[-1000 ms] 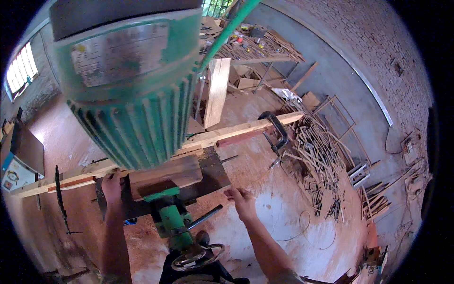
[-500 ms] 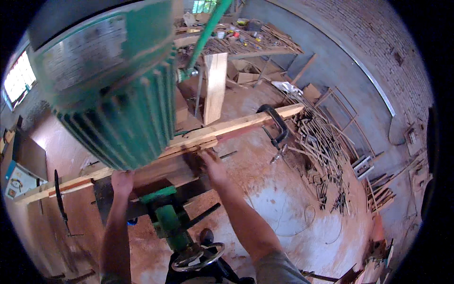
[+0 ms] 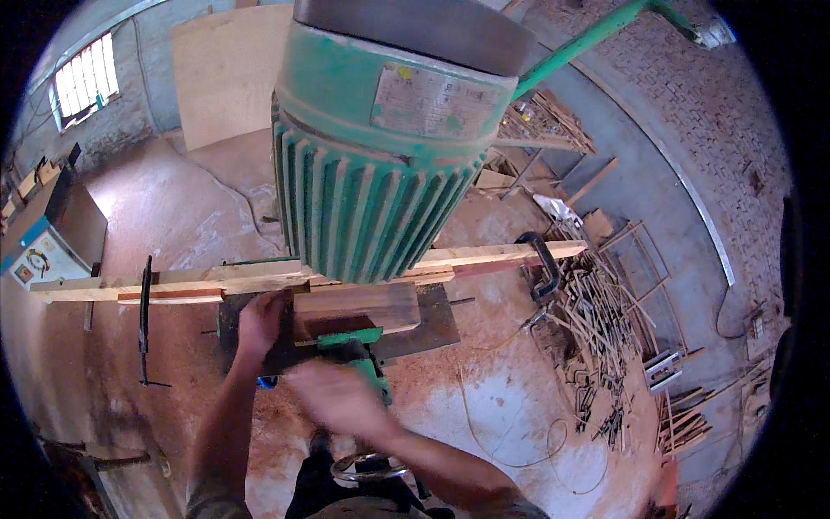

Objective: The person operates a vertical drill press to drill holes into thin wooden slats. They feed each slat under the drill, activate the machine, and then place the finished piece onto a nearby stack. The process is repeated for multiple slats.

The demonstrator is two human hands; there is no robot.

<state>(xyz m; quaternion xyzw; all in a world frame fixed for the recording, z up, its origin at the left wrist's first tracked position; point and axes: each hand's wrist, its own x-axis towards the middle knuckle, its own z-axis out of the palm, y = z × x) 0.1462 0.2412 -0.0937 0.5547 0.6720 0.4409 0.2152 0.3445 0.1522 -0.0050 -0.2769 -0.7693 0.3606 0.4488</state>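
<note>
A reddish-brown wooden block [image 3: 367,304] lies on the dark metal machine table [image 3: 439,329], against a long pale wooden fence [image 3: 199,278]. My left hand [image 3: 262,327] is at the block's left end, its fingers curled against it in shadow. My right hand [image 3: 335,394] is smeared by motion, in front of the block near the green clamp [image 3: 350,337]; its fingers do not show clearly. The clamp's pad is at the block's near side. A large green ribbed motor [image 3: 380,164] hangs above and hides part of the fence.
A metal handwheel [image 3: 370,467] is close to my body. Black clamps [image 3: 145,320] grip the fence, with a C-clamp [image 3: 543,266] at its right. Piles of thin sticks [image 3: 596,311] lie at right. A cable [image 3: 493,450] crosses the sawdust-covered floor.
My right hand has left the block's right end and come left and nearer, to the clamp. My left hand stays at the left end. The view has swung left.
</note>
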